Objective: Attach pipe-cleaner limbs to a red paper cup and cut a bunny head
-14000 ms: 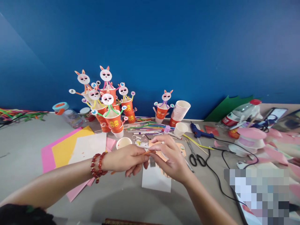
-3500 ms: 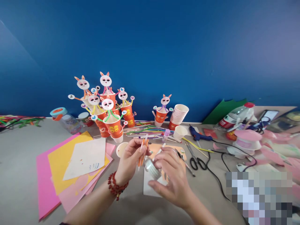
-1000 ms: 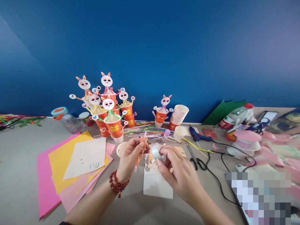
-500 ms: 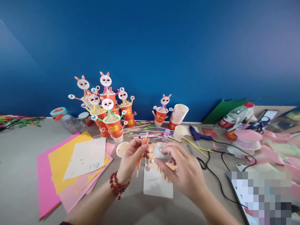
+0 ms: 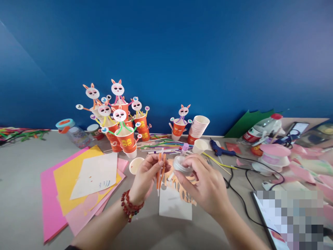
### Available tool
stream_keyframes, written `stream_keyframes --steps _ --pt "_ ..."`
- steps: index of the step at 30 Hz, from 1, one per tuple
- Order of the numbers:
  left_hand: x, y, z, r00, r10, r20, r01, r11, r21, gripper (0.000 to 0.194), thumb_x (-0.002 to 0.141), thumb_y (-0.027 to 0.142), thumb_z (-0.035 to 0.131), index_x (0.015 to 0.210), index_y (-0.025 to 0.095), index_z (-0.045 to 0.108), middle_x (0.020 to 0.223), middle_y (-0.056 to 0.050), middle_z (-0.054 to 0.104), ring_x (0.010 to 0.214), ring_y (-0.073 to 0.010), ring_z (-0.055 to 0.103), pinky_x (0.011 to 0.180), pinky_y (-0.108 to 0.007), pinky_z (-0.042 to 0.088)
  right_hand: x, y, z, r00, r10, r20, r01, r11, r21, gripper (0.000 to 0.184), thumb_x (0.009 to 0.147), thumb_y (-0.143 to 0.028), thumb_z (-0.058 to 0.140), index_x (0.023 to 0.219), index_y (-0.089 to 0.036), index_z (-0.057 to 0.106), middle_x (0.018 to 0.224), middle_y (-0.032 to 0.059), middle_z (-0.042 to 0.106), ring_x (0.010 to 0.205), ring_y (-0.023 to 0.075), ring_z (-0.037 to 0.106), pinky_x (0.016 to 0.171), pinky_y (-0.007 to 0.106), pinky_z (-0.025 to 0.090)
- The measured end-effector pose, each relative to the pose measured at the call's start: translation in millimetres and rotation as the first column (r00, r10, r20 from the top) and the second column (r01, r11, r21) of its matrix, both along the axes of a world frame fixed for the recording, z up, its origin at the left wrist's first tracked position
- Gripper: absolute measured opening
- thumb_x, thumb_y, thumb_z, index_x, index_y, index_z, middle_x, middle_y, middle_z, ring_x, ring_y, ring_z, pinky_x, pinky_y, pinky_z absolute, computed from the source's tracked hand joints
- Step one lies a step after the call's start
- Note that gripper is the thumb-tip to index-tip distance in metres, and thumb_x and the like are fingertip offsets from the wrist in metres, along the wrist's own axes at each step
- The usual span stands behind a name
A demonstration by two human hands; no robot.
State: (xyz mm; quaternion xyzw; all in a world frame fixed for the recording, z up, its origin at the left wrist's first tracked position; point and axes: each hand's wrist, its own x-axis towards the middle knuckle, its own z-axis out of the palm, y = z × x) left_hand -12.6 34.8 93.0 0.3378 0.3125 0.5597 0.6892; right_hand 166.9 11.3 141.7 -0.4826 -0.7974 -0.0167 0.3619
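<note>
My left hand point(image 5: 144, 177), with red beads on its wrist, pinches a small bundle of orange and whitish straws point(image 5: 159, 177) between thumb and fingers. The bundle stands nearly upright. Just to its right, my right hand point(image 5: 208, 182) grips a roll of clear tape point(image 5: 179, 166) by its side. Whether a strip of tape runs between roll and straws, I cannot tell. Beneath the hands lie an orange paper sheet with cut-out holes point(image 5: 187, 197) and a white sheet point(image 5: 175, 210). Behind the roll stands a glue stick with a purple cap point(image 5: 185, 148).
Paper cups with rabbit figures point(image 5: 127, 140) stand at the back left, a cup stack point(image 5: 199, 126) right of them. Loose straws point(image 5: 166, 145) lie between. Coloured paper point(image 5: 52, 208) is at left; a blue glue gun point(image 5: 221, 149), black cables point(image 5: 240, 198) and a bottle point(image 5: 260, 128) at right.
The straw bundle has turned from a slant to nearly upright. My right hand has moved slightly right with the tape roll, which is tilted differently, showing more of the orange sheet.
</note>
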Motion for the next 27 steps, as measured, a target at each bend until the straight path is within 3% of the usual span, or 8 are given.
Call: stream_keyframes --steps 7,15,27 --pt "0.9 1.0 -1.9 0.998 -0.017 0.057 0.019 0.999 -0.039 0.015 0.082 0.024 0.072 0.092 0.018 0.062 0.089 -0.002 0.069 0.083 -0.0151 0.069 0.083 -0.029 0.055 -0.2 0.9 0.7 1.0 -0.023 -0.011 0.023 0.999 0.026 0.017 0.091 -0.035 0.057 0.086 -0.02 0.05 0.086 0.0037 0.065 0.06 0.0128 0.056 0.054 0.024 0.039" --pt "2.0 -0.1 -0.3 0.993 -0.008 0.121 0.014 0.999 -0.045 0.015 0.082 0.023 0.073 0.091 0.018 0.062 0.089 -0.001 0.069 0.083 -0.014 0.069 0.084 -0.03 0.055 -3.0 8.8 1.1 0.995 -0.095 0.003 0.094 0.993 0.073 0.029 0.09 -0.046 0.057 0.078 -0.02 0.051 0.071 -0.0003 0.059 0.054 0.0123 0.052 0.05 0.024 0.035" --pt "2.8 -2.4 2.7 0.992 -0.02 0.128 0.029 0.997 -0.071 0.016 0.08 0.025 0.073 0.089 0.019 0.061 0.088 -0.001 0.069 0.083 -0.0157 0.069 0.087 -0.036 0.055 -2.5 17.7 -2.8 0.989 -0.15 0.003 0.15 0.985 0.08 0.031 0.089 -0.047 0.06 0.075 -0.02 0.052 0.071 0.0 0.059 0.057 0.0125 0.055 0.052 0.024 0.036"
